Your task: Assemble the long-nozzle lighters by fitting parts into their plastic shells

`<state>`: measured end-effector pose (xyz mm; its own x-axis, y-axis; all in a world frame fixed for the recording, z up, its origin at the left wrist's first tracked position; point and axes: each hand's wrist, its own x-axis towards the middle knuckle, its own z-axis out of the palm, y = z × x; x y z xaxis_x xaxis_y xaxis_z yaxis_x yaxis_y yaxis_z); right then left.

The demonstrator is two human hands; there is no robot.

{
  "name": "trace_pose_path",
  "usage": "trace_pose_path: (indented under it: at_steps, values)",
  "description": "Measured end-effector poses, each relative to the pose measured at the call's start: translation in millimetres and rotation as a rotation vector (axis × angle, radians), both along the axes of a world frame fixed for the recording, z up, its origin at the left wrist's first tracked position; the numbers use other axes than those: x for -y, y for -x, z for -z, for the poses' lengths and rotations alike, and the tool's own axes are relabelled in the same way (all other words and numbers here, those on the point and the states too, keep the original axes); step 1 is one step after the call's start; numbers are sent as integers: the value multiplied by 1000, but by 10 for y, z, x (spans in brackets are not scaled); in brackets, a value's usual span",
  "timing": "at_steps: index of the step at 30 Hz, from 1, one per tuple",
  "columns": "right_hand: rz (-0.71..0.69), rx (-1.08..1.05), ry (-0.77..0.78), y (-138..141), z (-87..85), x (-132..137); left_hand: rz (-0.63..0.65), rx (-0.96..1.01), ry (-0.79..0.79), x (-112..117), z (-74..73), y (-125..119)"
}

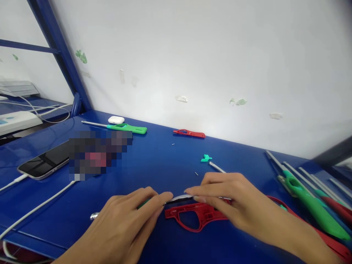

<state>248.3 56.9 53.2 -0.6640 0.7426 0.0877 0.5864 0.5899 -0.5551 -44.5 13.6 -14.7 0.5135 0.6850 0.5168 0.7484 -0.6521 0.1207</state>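
Note:
In the head view, my left hand point(132, 212) pinches one end of a thin black-and-white strip point(180, 198), possibly wires. The fingers of my right hand point(222, 194) close on its other end. A bit of green shows at my left fingers, and a shiny metal tip point(94, 216) pokes out beyond that hand; whether they are one piece is hidden. Just below the strip lies a red lighter casing half point(199, 216) with a trigger opening, partly covered by my right hand. Behind my right hand are a metal rod point(217, 167) and a small green trigger piece point(206, 158).
Assembled long-nozzle lighters, green point(310, 205) and red, lie at the right edge. Toward the back are a green lighter point(128, 128), a white earbud case point(116, 120) and another red casing half point(189, 133). A phone point(45, 159) with a white cable lies left, beside a blurred patch.

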Motion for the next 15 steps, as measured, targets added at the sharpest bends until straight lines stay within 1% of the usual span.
trace_pose_path:
  at_steps: [6, 10, 15]
  values:
    - [-22, 32, -29, -17, -13, 19, -8, -20, 14, 1, 18, 14]
    - [-16, 26, -27, -9, 2, 11, 28, -30, 37, -8, -5, 26]
    - [-14, 51, -34, -8, -23, 7, 51, -15, -29, -19, -8, 30]
